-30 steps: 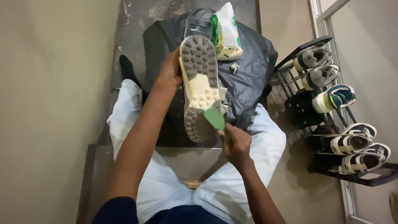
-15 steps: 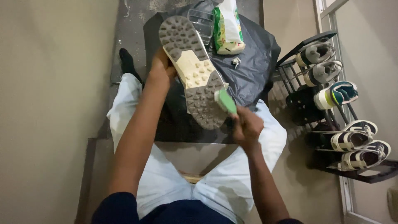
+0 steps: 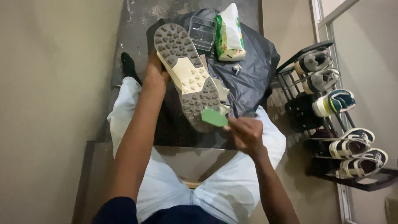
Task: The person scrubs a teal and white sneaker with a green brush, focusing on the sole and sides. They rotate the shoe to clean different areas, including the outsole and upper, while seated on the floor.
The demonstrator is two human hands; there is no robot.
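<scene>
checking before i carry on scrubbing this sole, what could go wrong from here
1. The left hand holds the shoe up by one side only, sole upward; a hard stroke from the green brush in the right hand might twist it loose.
2. The heel hangs near the edge of the black plastic sheet, so loosened dirt may land on the light trousers.
3. The clear plastic container and detergent bag sit just beyond the toe and could get knocked.

Beige wall [image 3: 49,103] at left. Grey, scuffed concrete floor [image 3: 137,20], part covered by black plastic sheet [image 3: 253,79]. Black metal shoe rack [image 3: 306,112] at right, holding sneakers [image 3: 333,101]. Pale window frame [image 3: 327,29] behind rack. Light dim, even.
</scene>
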